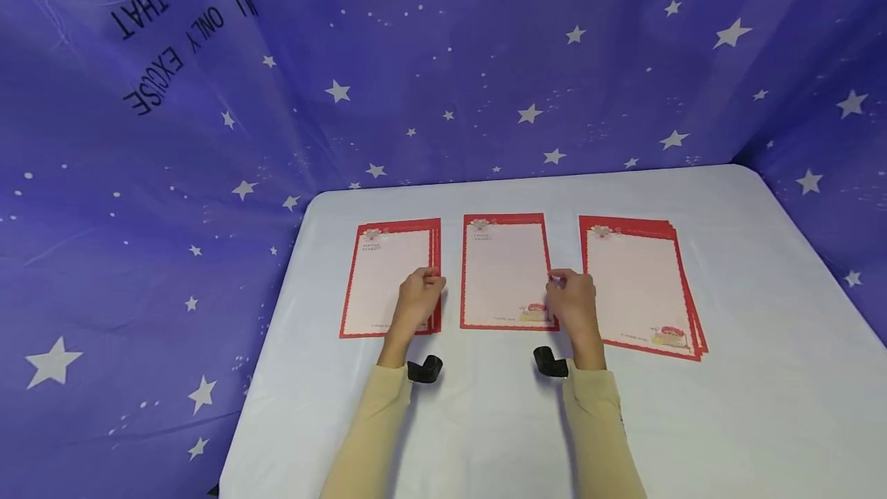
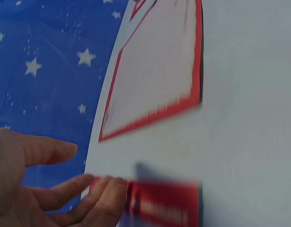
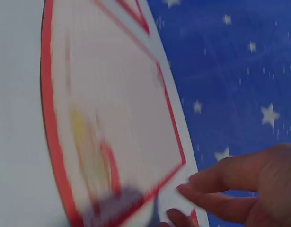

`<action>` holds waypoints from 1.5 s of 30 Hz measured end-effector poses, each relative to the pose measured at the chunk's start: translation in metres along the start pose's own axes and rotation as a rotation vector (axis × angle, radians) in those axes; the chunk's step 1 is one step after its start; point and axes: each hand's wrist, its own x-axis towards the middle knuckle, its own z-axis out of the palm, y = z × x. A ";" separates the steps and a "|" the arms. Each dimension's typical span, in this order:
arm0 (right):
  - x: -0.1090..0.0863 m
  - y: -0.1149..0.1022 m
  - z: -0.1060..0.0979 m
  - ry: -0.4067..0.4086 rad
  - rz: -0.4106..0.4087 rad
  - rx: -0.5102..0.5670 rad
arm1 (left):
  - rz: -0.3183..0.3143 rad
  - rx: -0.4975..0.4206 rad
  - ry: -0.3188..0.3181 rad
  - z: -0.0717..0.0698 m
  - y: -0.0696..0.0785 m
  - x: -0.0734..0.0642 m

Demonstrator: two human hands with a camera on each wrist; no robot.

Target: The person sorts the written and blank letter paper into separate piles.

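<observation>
Three groups of red-bordered paper lie side by side. On the left is a stack of sheets (image 1: 388, 276) with its edges slightly offset. My left hand (image 1: 419, 297) is over its right edge; the left wrist view shows the thumb apart from the loosely bent fingers, with nothing between them. In the middle lies a sheet (image 1: 506, 276) with a few printed characters near its top. My right hand (image 1: 574, 300) is beside its right edge, fingertips bent near the border. In the right wrist view the fingers (image 3: 225, 175) hold nothing visible. A fanned stack (image 1: 637, 283) lies on the right.
A white-covered table (image 1: 499, 422) bears the papers. Behind and beside it hangs a purple-blue star-patterned cloth (image 1: 443, 75). Black wrist-worn pieces (image 1: 550, 362) stick out inward from both wrists, above the tabletop.
</observation>
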 end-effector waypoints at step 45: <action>-0.010 -0.030 0.054 0.054 -0.101 0.274 | -0.062 -0.103 0.040 -0.041 0.017 0.000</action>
